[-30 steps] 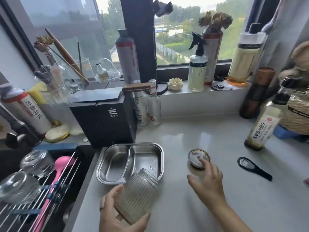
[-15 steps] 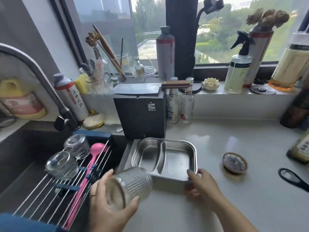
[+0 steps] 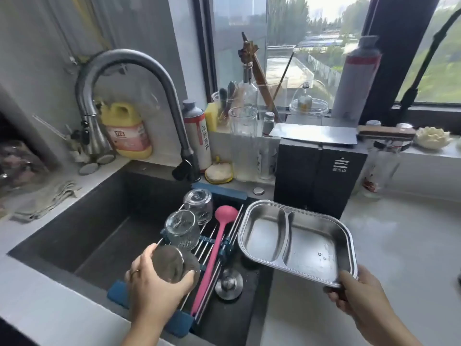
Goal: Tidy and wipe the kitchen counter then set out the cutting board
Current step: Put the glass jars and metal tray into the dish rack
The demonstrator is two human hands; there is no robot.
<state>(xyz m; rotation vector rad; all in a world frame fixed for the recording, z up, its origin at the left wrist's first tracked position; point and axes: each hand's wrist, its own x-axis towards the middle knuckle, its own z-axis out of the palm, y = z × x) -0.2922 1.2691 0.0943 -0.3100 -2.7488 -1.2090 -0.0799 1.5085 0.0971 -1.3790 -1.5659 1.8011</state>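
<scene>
The left hand (image 3: 152,283) clenched a ribbed glass jar (image 3: 174,264) over the sink's roll-up rack (image 3: 212,248), probably to set it down to drain beside the two upturned glasses (image 3: 183,229) just beyond that grip. The right hand (image 3: 359,293) grasped the near corner of the divided steel tray (image 3: 296,242), held tilted off the surface (image 3: 399,245), likely heading sinkward. No cutting board was in view.
</scene>
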